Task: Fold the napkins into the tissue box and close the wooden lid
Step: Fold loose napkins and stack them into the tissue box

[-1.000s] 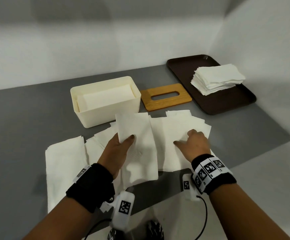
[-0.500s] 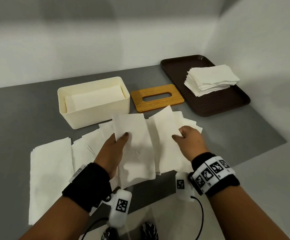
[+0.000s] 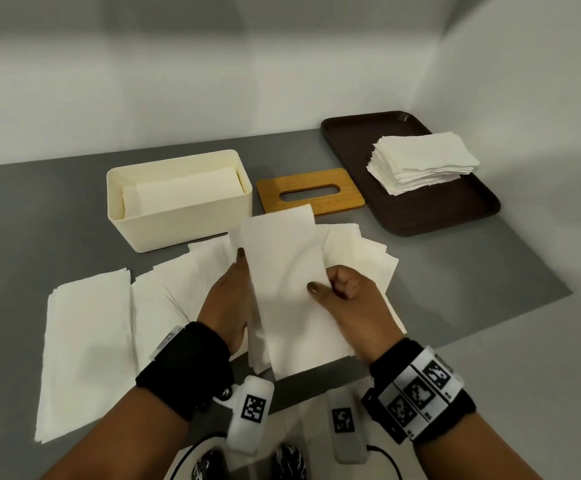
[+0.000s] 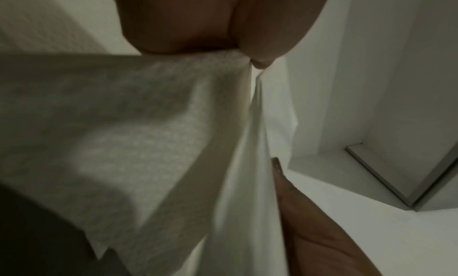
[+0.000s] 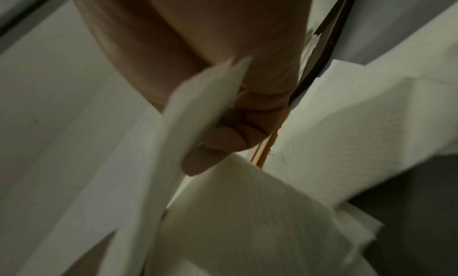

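Observation:
Both hands hold a white napkin (image 3: pixel 282 271) up above the spread napkins (image 3: pixel 362 258) on the grey table. My left hand (image 3: pixel 226 299) grips its left edge, with the fingers behind the sheet. My right hand (image 3: pixel 344 292) pinches its right edge, thumb on the front. The left wrist view shows the napkin (image 4: pixel 124 133) hanging from my left hand (image 4: pixel 198 19). Seen from the right wrist, curled fingers (image 5: pixel 218 139) clamp a napkin edge (image 5: pixel 198 113). Behind stands the cream tissue box (image 3: pixel 185 230), open, with folded napkins (image 3: pixel 181 195) inside. The wooden lid (image 3: pixel 271 195) lies flat to its right.
A dark brown tray (image 3: pixel 431 216) at the back right carries a stack of napkins (image 3: pixel 420 161). A larger unfolded napkin pile (image 3: pixel 84 358) lies at the left front. White walls close the back and the right side. The grey surface ends near my wrists.
My right hand picked up a napkin from the right and brought it leftward over the one my left hand held. Both hands have risen off the table with it.

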Motion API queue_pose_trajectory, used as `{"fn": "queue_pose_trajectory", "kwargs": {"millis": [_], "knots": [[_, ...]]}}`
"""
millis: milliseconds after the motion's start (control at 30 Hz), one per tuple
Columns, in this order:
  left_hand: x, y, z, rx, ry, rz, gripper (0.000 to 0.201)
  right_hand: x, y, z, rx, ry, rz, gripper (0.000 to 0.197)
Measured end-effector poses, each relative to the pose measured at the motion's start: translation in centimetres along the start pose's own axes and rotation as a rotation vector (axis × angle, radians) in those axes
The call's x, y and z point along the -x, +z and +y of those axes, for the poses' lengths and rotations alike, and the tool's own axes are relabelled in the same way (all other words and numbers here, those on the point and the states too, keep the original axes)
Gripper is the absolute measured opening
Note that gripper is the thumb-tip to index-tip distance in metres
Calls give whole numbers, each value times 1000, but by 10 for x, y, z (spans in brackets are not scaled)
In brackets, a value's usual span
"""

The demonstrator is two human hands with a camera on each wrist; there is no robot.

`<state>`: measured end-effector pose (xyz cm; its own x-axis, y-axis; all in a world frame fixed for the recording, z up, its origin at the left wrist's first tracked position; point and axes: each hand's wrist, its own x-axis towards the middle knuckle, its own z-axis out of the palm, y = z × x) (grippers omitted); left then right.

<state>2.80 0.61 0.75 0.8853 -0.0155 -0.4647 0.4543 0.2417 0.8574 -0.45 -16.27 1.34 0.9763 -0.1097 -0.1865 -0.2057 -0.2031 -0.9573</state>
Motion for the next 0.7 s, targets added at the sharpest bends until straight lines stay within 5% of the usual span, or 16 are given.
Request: {"fn": "queue_pose_trajectory", "kwargs": {"millis": [200,367,567,700], "knots": [[7,7,-3,-19,35,-19,54,4,13,10,-24,19,-1,9],[2,6,-18,-166,124,-77,25,-3,8,13,81,31,25,22],[-2,0,-21,-155,129,-61,15,-45,-64,39,459,220,327,34],[-5,-2,-21,-130,113,-50,16,-66,-94,55,581,334,267,39]]}}
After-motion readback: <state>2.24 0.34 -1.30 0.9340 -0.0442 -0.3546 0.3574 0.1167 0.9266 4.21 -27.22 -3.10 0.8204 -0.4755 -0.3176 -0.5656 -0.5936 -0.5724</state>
